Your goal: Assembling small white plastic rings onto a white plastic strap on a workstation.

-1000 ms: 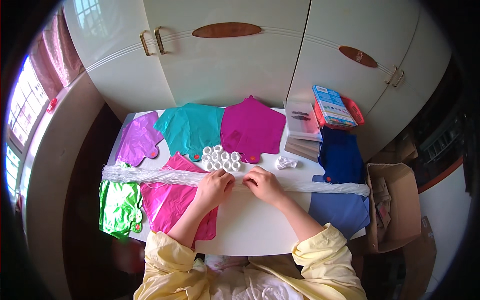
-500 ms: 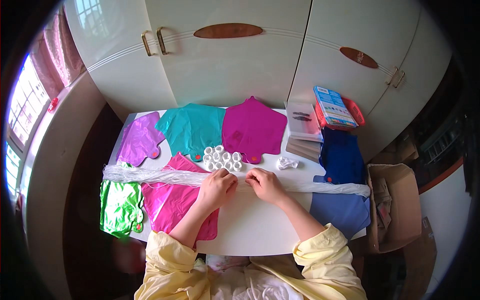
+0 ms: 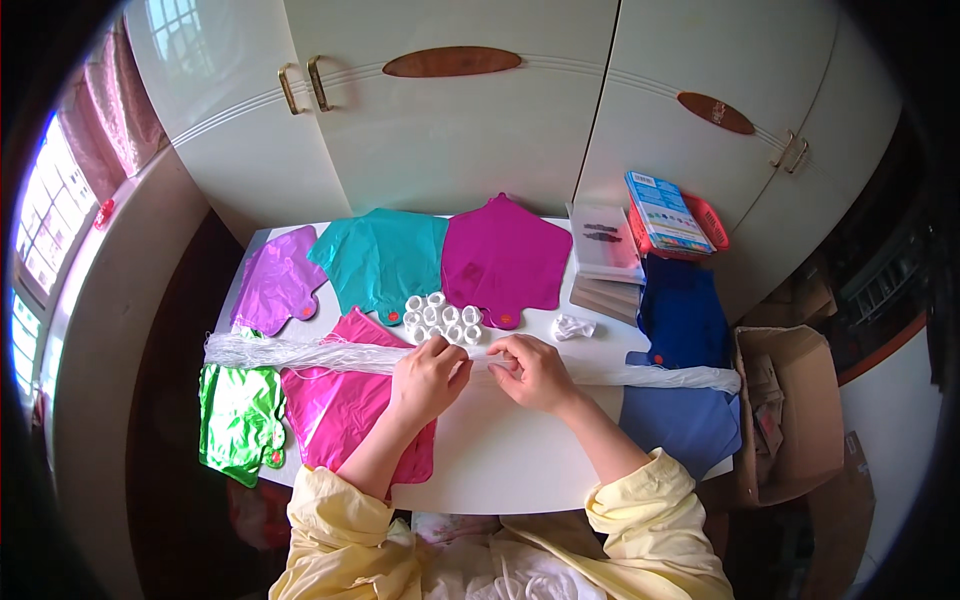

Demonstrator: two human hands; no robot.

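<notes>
A long bundle of white strings stretches from left to right across the table, with looser strands at its left end. Over its middle, my left hand is closed, fingertips pinched at a white string. My right hand faces it a short gap away, thumb and fingers pinched on the string too; the thin strand is hard to make out against the bundle. Just beyond my left hand stands a cluster of small white ring-shaped rolls. A crumpled white piece lies beyond my right hand.
On the white table lie shiny foil sheets: purple, teal, magenta, pink, green and blue. Stacked boxes and a red basket stand back right. A cardboard box is beyond the right edge.
My right hand has turned and its fingers have spread a little from the tighter pinch. The left hand has shifted slightly left. The bundle and the rolls stay put.
</notes>
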